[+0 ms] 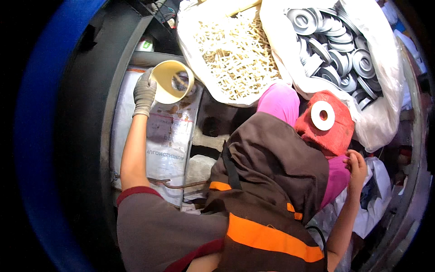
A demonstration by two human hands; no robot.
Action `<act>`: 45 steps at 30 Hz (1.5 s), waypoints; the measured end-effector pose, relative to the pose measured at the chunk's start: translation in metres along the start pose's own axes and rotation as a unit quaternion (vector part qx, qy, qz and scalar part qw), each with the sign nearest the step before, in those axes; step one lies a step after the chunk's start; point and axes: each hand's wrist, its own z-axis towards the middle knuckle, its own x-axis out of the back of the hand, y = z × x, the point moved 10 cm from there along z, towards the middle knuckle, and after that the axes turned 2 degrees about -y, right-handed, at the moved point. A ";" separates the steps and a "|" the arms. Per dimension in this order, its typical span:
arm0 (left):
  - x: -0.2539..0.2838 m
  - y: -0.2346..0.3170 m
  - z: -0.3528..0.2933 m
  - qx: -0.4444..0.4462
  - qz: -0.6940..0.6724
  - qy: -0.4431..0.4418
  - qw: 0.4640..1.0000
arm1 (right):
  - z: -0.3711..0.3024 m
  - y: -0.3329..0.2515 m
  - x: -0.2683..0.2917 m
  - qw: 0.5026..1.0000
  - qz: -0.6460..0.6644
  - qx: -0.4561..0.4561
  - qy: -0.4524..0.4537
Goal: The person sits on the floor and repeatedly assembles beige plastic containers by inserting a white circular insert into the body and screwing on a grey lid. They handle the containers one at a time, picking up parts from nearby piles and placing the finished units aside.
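Note:
My left hand, in a grey knitted glove, grips the side of a pale yellow plastic cup. The cup is tilted with its mouth to the right, and a small tan piece shows inside. Bare, my right hand rests by my right thigh, its fingers loosely bent and apart, with nothing visible in them. Over my right knee lies a red cloth, and on it sits a flat white ring with a reddish hole.
Ahead stands a white sack of small cream-coloured pieces. Beside it, another white sack holds many grey round discs. Under my left arm is a white printed sheet, bordered by a dark metal frame. A thin rusty rod crosses it.

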 end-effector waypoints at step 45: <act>-0.061 0.502 -0.154 -0.239 -0.518 -0.486 0.662 | -0.070 -0.083 -0.090 0.947 0.045 0.284 -0.143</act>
